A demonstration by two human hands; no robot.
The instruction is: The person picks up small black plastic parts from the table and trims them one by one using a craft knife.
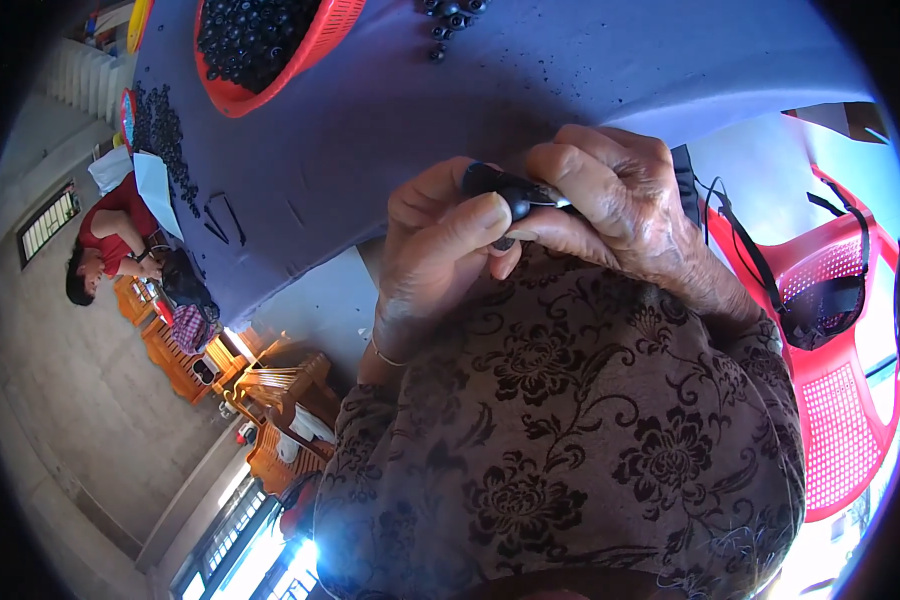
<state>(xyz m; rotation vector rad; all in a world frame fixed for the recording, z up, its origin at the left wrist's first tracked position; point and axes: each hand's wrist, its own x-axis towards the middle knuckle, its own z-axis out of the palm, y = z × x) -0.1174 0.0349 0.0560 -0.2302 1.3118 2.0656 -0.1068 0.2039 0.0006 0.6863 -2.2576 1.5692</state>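
Nearest the camera, a brown floral garment (570,440) fills the lower centre, with both forearms rising from it. Left hand (435,250), a thin bracelet (385,355) at its wrist, is curled closed, thumb and fingers pinched on a small black part (505,195) held at chest height just before the table edge. Right hand (610,200) is likewise closed, its fingertips pressed on the same part from the other side, so that the two hands meet around it; a slim metal-looking piece (552,200) shows between the right fingers, its kind not discernible. Beyond the hands lies a table under a purple cloth (390,110). On the cloth, far side: a red basket (270,55) holding many black beads (250,35); a few loose beads (450,20) near the top edge; a scatter of beads (165,135) at the left end beside white paper (155,185). To the right stands a red plastic chair (835,380) with black straps (820,300) on it. Far left, another person in a red top (110,235) sits near wooden furniture (270,400)
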